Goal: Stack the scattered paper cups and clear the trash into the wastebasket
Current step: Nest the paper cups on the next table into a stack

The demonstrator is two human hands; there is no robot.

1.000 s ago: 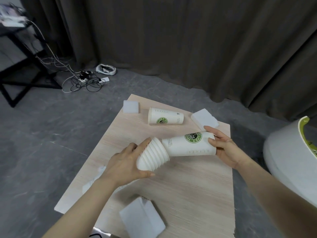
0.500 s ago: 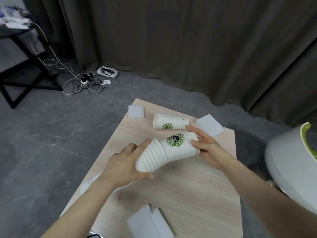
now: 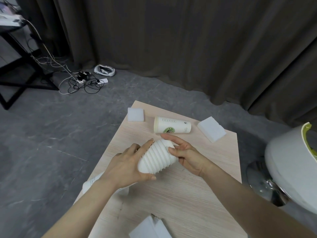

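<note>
Two hands hold one stack of nested white paper cups (image 3: 157,156) in the middle of the frame, lying on its side just above the wooden table (image 3: 197,186), its rolled rims showing as a row of ridges. The left hand (image 3: 127,164) wraps round the lower left end, thumb underneath and fingers over the top; the right hand (image 3: 186,152) cups the upper right end with curled fingers, hiding that end of the stack. Just beyond the right hand, toward the top of the table, a single cup (image 3: 172,125) with a green round logo lies on its side, mouth facing left. Left of it sits a white foam block (image 3: 135,114), and to its right a larger foam block (image 3: 211,128). Another white piece (image 3: 151,229) lies at the bottom edge of the frame, and something white shows under the left forearm, mostly hidden. At the right edge stands a white wastebasket (image 3: 288,162) with a green rim. Tangled cables (image 3: 82,81) lie on the grey floor at upper left, before a dark curtain (image 3: 171,40).
</note>
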